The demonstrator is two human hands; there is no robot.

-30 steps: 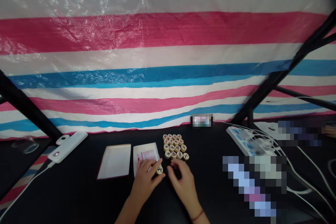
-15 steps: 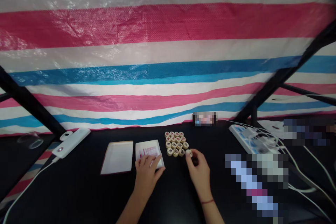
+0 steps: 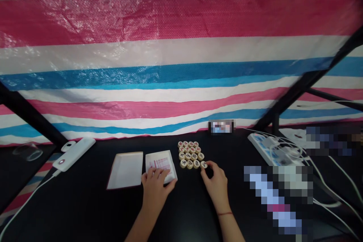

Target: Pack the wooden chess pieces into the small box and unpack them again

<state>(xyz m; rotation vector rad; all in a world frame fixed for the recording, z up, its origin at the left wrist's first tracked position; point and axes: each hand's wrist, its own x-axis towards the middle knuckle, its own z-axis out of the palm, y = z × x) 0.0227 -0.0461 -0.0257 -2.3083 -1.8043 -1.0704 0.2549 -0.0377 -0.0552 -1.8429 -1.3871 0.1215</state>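
Round Chinese chess pieces (image 3: 187, 155) stand close together in rows on the black table, with red characters at the far side and dark ones at the near side. My right hand (image 3: 216, 181) is at the near right corner of this block, its thumb and index finger around the corner chess piece (image 3: 203, 164), which lies face up. To the left, my left hand (image 3: 155, 187) grips the near edge of a shallow white box (image 3: 172, 166), its fingers reaching over the rim. Inside the box is a folded paper (image 3: 160, 162) with red printing, partly hidden by my fingers.
Left of the box lies an open lid (image 3: 125, 170), inside up. A white power strip (image 3: 74, 155) is at the left, another power strip (image 3: 262, 149) with tangled cables at the right. A blurred phone-like object (image 3: 221, 127) stands at the back before the striped sheet (image 3: 170, 113).
The chess piece in my right hand has gone from tilted between the fingers to flat at the end of the near row. My left hand stays at the box. The camera view has shifted slightly.
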